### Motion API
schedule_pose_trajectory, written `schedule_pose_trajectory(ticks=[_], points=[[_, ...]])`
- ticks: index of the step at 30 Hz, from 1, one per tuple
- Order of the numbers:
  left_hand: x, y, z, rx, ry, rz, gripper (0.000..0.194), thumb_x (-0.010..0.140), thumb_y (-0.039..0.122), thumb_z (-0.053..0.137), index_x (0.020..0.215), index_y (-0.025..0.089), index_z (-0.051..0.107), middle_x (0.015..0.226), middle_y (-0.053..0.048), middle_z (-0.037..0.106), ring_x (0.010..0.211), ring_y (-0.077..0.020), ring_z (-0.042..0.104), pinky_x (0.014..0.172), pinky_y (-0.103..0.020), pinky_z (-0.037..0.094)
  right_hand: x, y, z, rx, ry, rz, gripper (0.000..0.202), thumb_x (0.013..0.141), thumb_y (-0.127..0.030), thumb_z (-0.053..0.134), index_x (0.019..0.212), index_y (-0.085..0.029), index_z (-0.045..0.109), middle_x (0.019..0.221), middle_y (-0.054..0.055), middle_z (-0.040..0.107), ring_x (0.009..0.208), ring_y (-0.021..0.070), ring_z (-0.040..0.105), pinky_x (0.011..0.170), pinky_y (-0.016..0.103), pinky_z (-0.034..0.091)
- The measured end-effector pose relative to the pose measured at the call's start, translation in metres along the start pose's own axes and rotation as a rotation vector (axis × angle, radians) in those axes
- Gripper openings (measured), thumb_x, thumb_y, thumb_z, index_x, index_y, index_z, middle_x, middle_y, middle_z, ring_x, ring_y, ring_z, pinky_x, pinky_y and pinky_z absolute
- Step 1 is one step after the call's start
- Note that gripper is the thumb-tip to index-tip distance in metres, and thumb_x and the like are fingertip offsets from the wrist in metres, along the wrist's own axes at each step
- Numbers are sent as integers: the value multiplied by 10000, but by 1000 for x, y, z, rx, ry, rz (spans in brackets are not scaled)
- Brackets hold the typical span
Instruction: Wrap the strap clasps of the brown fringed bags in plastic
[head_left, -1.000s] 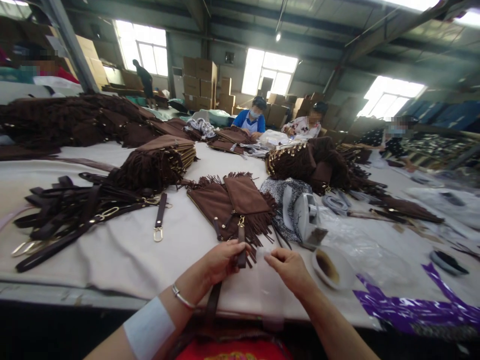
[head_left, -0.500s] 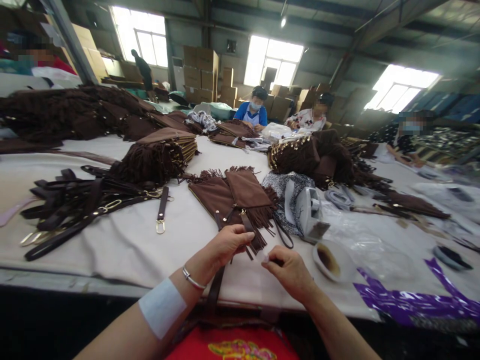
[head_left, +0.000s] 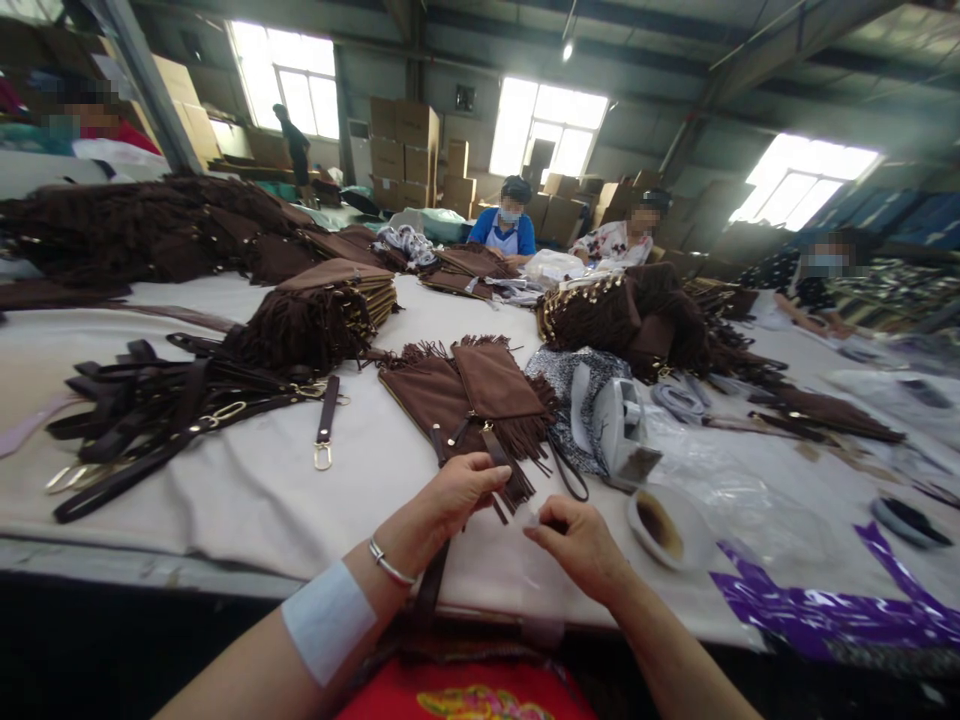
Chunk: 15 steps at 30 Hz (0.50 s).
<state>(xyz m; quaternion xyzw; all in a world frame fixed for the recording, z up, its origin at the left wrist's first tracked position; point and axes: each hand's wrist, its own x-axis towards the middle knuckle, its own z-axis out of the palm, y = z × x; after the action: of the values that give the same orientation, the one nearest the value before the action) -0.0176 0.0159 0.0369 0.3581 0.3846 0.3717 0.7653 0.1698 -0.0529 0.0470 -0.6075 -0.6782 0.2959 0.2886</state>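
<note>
1. Far L, on table: pile of dk. brn. straps w/ gold-tone clips.
2. Behind pile, slightly R: stack of fringed brn. pouches.
3. R of pile, lying apart: single short strap, gold-tone clip twd. table's near edge.
4. Ctr.: L hand, fingers closed in pinch grip on dk. wrist strap, at near side of pouches.
5. Ctr., just beyond L hand: small fringed pouch, flat, overlapping larger brn. pouch; wrist strap hangs off small pouch's near corner via gold-tone clip.
6. R of ctr.: R hand, thumb and index pinched on small clear pc., material unclear; other fingers curled.
7. Beyond R hand: white dispenser-like item, beside gray patterned bag.
8. Far R, near edge: purple plastic film, crumpled.
</note>
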Motion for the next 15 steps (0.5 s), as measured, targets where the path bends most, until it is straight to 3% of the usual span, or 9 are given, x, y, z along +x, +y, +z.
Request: schedule_pose_trajectory(ticks=[8,15], points=[[-4,-3,4,64,-20,34,247,643,327,789,750,138,669,705,-29,641,614,-118,532,586,-241,366,4,-5,2,25,-25,17,139,731,-264,666,623,-180,643,611,-25,607,616,138,545,595,240,399],[-5,-2,1,193,-40,96,245,657,328,771,780,126,710,683,-20,632,548,-88,438,548,-240,303,6,-5,3,75,-58,84,184,726,-295,674,600,-170,629,581,-35,554,604,130,499,578,239,362]])
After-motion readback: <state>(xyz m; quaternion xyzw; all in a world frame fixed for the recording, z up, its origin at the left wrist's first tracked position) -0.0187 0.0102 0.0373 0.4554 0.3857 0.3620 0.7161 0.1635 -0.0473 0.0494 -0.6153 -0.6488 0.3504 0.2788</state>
